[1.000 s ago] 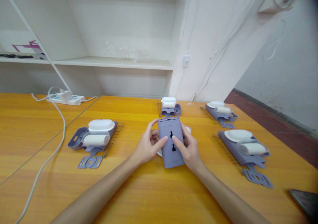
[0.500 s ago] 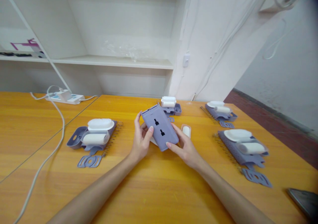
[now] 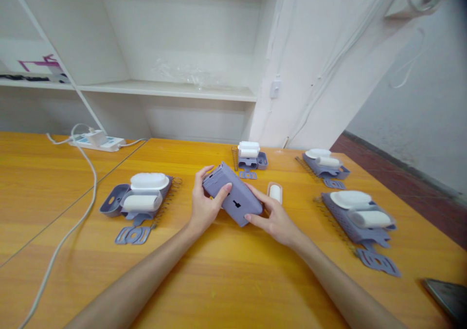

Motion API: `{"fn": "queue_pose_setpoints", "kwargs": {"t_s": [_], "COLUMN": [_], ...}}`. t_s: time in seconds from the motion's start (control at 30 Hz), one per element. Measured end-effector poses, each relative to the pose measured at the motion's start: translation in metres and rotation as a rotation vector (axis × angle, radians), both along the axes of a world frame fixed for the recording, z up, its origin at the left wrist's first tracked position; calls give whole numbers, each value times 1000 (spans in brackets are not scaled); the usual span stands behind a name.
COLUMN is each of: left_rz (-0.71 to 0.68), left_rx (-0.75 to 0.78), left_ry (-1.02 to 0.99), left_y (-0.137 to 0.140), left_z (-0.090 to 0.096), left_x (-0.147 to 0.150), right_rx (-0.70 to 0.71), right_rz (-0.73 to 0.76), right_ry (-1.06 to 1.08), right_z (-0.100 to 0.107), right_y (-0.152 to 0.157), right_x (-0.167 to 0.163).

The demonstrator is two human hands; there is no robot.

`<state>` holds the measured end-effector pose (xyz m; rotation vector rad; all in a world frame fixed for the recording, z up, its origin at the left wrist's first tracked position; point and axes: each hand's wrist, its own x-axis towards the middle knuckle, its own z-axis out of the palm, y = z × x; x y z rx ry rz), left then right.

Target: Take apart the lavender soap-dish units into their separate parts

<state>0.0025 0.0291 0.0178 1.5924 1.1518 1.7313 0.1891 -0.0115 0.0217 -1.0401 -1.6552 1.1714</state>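
Above the table, both my hands hold a purple-grey plastic case (image 3: 245, 198) with dark keyhole-shaped slots in its flat face. My left hand (image 3: 205, 203) is closed round the upper left end, its thumb lying across the face and partly over one slot. At the lower right end, my right hand (image 3: 276, 218) grips the case between thumb and fingers. The case is tilted, and its underside is hidden from me. Just behind my right hand, a small clear-edged tray with a white roll (image 3: 275, 192) lies on the table.
Sets of purple-grey parts with white pieces lie around: a left set (image 3: 143, 200), a back set (image 3: 249, 156), a far right set (image 3: 324, 163) and a near right set (image 3: 359, 217). A power strip (image 3: 105, 143) trails a white cable (image 3: 69, 231). A dark flat device (image 3: 447, 295) lies at lower right.
Both hands have tipped the case, so its upper end edge shows more and its face is foreshortened. My left thumb now covers part of the upper slot.
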Motion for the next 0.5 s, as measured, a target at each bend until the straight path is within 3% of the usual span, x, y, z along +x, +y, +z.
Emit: {"fn": "queue_pose_setpoints", "kwargs": {"t_s": [0.5], "left_rz": [-16], "left_rx": [-74], "left_ry": [-81], "left_y": [2], "left_z": [4], "left_x": [1], "right_rx": [-46], "right_rz": [-50], "right_ry": [115], "right_z": [9], "right_y": [-5], "right_x": [-9]}}
